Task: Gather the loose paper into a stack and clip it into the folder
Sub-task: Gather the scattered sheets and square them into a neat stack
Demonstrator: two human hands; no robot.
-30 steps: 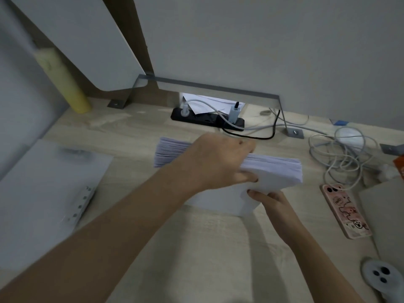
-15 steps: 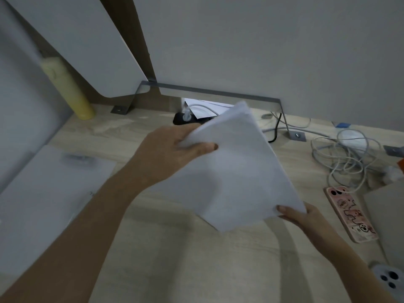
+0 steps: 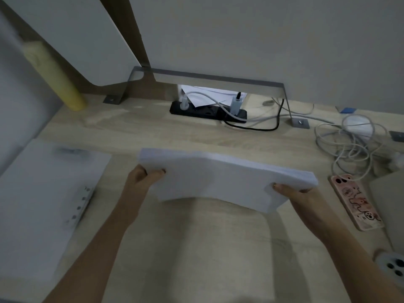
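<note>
- Left hand (image 3: 142, 178) is pinching the left edge of the paper stack (image 3: 218, 178), thumb lying on top. The right hand (image 3: 293, 193) is pinching the near right corner the same way.
- The paper stack is hanging roughly level above the middle of the counter (image 3: 196, 248). It is white and thick, with its layered sheets showing along the right edge.
- The folder (image 3: 43, 193) is lying on the counter to the left, apart from the stack, its punched strip (image 3: 80, 204) running along its right side.
- Fingers under the stack are staying hidden. The folder is blurring, so its clip is hard to make out, and its left part is running out of view.
- A phone (image 3: 356, 202) is lying back-up just right of the right hand.
- Half a second ago the stack was tilting up with its broad face showing and the left hand at its top corner. Now it is sitting flat with a hand at each end.
</note>
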